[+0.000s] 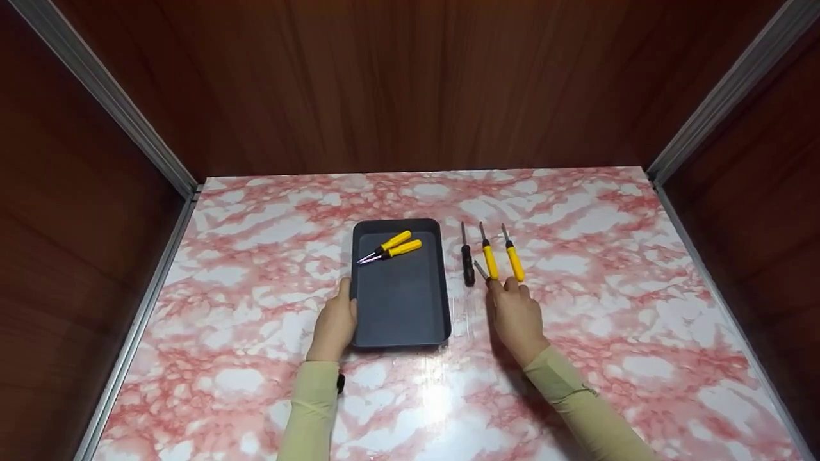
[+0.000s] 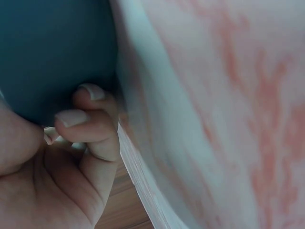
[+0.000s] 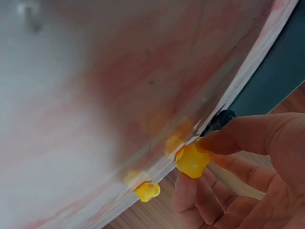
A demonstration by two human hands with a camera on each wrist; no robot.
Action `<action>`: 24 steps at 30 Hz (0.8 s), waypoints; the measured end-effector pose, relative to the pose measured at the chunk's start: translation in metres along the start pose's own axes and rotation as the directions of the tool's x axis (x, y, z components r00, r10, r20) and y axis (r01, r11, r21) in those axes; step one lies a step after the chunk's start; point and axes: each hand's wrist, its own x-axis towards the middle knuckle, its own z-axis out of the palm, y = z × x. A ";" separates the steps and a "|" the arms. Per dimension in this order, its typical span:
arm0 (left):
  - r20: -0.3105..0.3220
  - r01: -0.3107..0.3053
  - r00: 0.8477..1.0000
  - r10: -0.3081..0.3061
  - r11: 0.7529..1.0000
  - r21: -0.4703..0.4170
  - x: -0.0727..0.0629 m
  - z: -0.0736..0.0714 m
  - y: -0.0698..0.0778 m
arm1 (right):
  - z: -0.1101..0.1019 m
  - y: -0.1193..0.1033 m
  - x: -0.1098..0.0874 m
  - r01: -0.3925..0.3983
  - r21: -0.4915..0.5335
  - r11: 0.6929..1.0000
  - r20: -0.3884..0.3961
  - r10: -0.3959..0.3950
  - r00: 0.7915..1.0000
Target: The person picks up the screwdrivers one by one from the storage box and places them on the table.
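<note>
My left hand [image 1: 334,325] grips the left wall of a dark grey rectangular tray [image 1: 446,307]; in the left wrist view, curled fingers [image 2: 97,126] press its outer side. Inside lie two screwdrivers with yellow handles [image 1: 406,247], close together near the far end. To the right of the tray, my right hand [image 1: 517,317] pinches a screwdriver [image 1: 482,271] whose metal shaft points up and left. Its yellow handle [image 3: 193,160] shows between thumb and fingers in the right wrist view. Just beyond this hand lie a black screwdriver [image 1: 467,262] and two yellow-handled ones, one at the right [image 1: 514,261].
The table [image 1: 224,307] has a red-and-white marbled top that reflects light. Dark wood panels [image 1: 410,83] enclose it at the back and both sides, with metal strips [image 1: 141,137] along the corners.
</note>
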 end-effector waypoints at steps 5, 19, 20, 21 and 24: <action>0.007 -0.001 1.000 0.001 1.000 0.003 0.000 0.000 0.000 | 0.001 -0.001 0.000 0.008 -0.015 1.000 -0.002 -0.008 1.000; 0.013 -0.011 1.000 0.011 1.000 0.016 0.001 0.000 -0.001 | 0.005 -0.005 -0.003 0.076 -0.099 0.992 0.023 -0.074 0.997; 0.014 -0.009 1.000 0.009 1.000 0.016 0.001 0.000 -0.001 | 0.006 -0.004 -0.003 0.080 -0.100 0.992 0.026 -0.078 0.997; 0.017 -0.006 1.000 0.006 1.000 0.017 0.001 0.000 -0.001 | 0.006 -0.004 -0.003 0.083 -0.098 0.992 0.029 -0.081 0.996; 0.021 0.001 1.000 -0.001 1.000 0.019 0.001 0.000 -0.001 | 0.005 -0.005 -0.003 0.091 -0.089 0.992 0.032 -0.089 0.996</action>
